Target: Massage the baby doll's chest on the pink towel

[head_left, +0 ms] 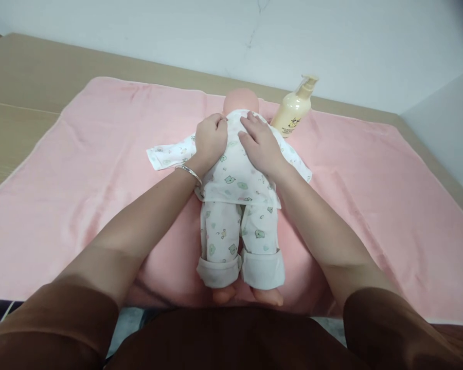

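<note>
A baby doll [241, 100] lies lengthwise on a pink blanket, its bald head away from me and its bare feet toward me. It wears a white printed shirt [239, 187] and matching pants [221, 231] with cuffs rolled up. My left hand [211, 137], a silver bangle at its wrist, is closed at the shirt's left shoulder; its fingertips are partly hidden, and the fabric seems pinched in them. Flat on the upper right of the shirt rests my right hand [260, 144], fingers apart. The shirt's sleeves spread out to both sides.
A pale yellow pump bottle [293, 110] stands tilted in view on the blanket, just right of the doll's head. The pink blanket [111, 128] covers much of a wooden table [34, 67]. A white wall [158, 36] rises behind the table.
</note>
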Demonstrator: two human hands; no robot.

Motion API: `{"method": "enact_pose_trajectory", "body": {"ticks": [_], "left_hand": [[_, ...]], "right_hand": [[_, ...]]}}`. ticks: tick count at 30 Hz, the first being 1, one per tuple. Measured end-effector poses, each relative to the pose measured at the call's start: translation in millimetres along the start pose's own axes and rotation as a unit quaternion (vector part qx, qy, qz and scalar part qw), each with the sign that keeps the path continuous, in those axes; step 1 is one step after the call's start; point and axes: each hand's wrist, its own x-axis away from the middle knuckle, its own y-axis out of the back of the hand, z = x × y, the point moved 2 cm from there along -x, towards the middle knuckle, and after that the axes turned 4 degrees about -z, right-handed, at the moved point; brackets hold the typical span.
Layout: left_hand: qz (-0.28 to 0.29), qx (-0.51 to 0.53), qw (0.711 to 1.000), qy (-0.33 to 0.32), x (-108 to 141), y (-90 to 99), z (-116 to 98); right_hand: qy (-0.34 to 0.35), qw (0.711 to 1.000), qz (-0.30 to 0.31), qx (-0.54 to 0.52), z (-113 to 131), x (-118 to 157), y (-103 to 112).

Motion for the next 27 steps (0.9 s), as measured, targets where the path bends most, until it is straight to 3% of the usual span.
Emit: {"method": "enact_pose_trajectory", "body": {"ticks": [4,8,10,15,19,22,25,27], "left_hand": [[-0.005,-0.002,1.0,0.005,0.1,0.4,-0.5],[-0.009,0.01,1.0,0.002,-0.1,0.4,0.3],[-0.007,0.014,1.0,0.001,-0.1,0.1,0.5],[-0.002,-0.018,1.0,0.003,-0.3,-0.7,0.1],[0.0,-0.017,1.0,0.001,-0.5,-0.5,-0.8],[-0.001,-0.007,1.0,0.006,-0.3,-0.2,-0.6],[-0.001,0.002,1.0,0.006,0.2,-0.3,0.8],[-0.002,0.007,1.0,0.002,0.4,-0.4,2.1]], "right_hand": [[-0.028,0.999,-0.009,0.046,18.1,17.9,-1.4],[0.044,0.995,-0.002,0.09,51.5,43.2,-5.5],[0.068,0.993,0.005,0.092,56.8,44.9,-6.0],[0.057,0.997,0.033,0.032,21.0,14.0,-0.5],[0.001,1.0,0.002,0.009,1.4,7.0,2.1],[-0.055,0.997,-0.014,0.057,21.6,28.8,-0.7],[0.023,0.996,0.0,0.091,53.8,47.8,-2.6],[0.063,0.994,0.022,0.088,62.1,46.9,-1.2]]}}
